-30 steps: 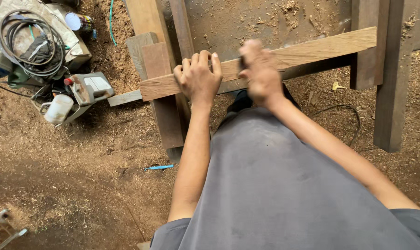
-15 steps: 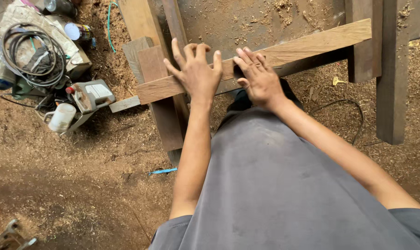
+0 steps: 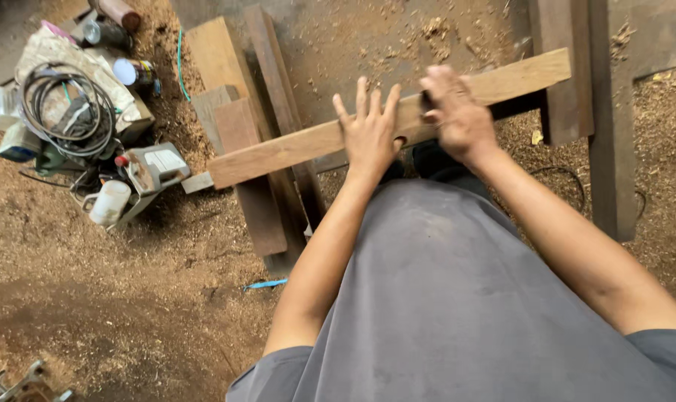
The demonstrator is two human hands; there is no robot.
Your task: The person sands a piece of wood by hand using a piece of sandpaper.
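I see the long pale wooden plank running left-low to right-high across darker timbers. My left hand lies flat on it, fingers spread, gripping nothing. My right hand, blurred, sits just right of it on the plank; I cannot tell its grip.

**Raw wood, dust, dull plastic**

I see a pale, matt, unfinished wooden plank across the middle of the frame, with darker, rougher boards under it. Loose, grainy sawdust coats the floor. At upper left lies a rubbery black cable coil beside a scuffed, dull plastic tool housing.
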